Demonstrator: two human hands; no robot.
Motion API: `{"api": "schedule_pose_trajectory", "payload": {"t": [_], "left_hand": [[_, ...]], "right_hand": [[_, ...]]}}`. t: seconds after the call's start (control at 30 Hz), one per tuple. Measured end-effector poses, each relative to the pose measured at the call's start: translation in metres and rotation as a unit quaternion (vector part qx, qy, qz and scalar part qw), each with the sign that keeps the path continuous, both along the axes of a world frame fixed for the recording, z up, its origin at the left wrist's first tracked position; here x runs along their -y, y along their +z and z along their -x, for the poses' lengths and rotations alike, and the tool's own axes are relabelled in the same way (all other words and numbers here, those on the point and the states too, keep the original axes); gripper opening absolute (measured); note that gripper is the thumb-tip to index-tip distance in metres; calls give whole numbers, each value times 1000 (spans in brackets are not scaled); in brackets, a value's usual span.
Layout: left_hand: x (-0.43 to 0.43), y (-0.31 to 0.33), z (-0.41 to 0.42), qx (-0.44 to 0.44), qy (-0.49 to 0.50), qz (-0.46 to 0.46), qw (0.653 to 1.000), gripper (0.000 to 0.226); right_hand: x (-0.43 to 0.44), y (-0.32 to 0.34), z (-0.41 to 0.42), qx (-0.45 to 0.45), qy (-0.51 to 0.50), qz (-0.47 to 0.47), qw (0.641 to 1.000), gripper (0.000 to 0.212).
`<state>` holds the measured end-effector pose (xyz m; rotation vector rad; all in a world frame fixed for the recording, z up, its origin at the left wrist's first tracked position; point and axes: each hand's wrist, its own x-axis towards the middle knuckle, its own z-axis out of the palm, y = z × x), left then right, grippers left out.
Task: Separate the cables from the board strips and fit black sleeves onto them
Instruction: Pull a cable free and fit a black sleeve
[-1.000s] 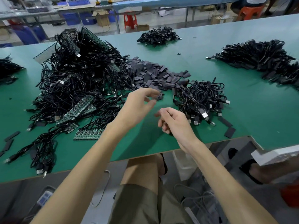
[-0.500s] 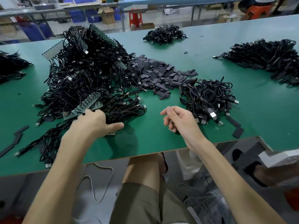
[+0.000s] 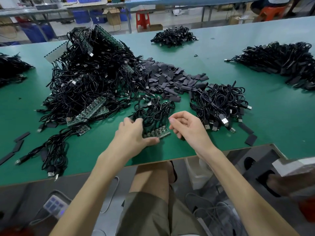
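Observation:
My left hand point(image 3: 132, 134) grips a green board strip point(image 3: 159, 132) with several black cables point(image 3: 154, 113) hanging from it, low over the table near the front edge. My right hand point(image 3: 185, 127) hovers just right of the strip with its fingers loosely curled and nothing in it. Behind the hands lies a heap of flat black sleeves point(image 3: 167, 79). A big tangle of cables on board strips point(image 3: 88, 79) fills the left. A bundle of loose cables with USB plugs point(image 3: 219, 106) sits to the right.
The green table point(image 3: 281, 120) ends at a front edge near my knees. More cable heaps lie at the far right point(image 3: 279, 62), far middle point(image 3: 173, 37) and far left point(image 3: 12, 68). Stray sleeves lie at the left point(image 3: 18, 145) and right point(image 3: 250, 139).
My left hand reached left into the pile, took a board strip with its cables, and dragged it right to the spot in front of me. My right hand stayed nearly in place.

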<state>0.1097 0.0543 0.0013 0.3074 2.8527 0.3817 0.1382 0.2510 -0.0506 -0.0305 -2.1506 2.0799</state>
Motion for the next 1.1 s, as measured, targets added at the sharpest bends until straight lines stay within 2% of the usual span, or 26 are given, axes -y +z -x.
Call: {"api": "schedule_pose_trajectory", "payload": {"t": [0.17, 0.27, 0.37, 0.57, 0.67, 0.73, 0.8, 0.87, 0.93, 1.1], "left_hand": [[-12, -12, -4, -65, -50, 15, 996, 84], [-9, -9, -4, -86, -103, 13, 991, 61], [-7, -5, -8, -145, -147, 30, 978, 44], [-4, -9, -14, -201, -154, -75, 965, 30], [1, -15, -12, -180, -107, -175, 962, 32], [2, -20, -11, -198, -82, -216, 953, 33], [2, -23, -11, -226, -71, -238, 942, 33], [1, -26, -10, -248, -68, -260, 931, 23], [2, -29, -10, -267, -59, -281, 920, 12], [-1, -28, -13, -290, -21, -335, 896, 10]], "right_hand": [[2, -3, 1, -9, -10, -77, 997, 17], [2, -2, 0, -7, 2, -86, 996, 18], [3, 0, -2, -27, 25, -94, 995, 21], [4, 5, -5, -81, 51, -202, 975, 21], [6, 3, -5, -78, 22, -237, 968, 26], [10, 0, -4, -78, -23, -262, 962, 20], [12, -3, -2, -73, -66, -256, 962, 12], [11, -4, -2, -66, -86, -225, 968, 10], [10, -3, -2, -63, -91, -193, 975, 11], [10, -3, -3, -78, -87, -202, 972, 8]]}}
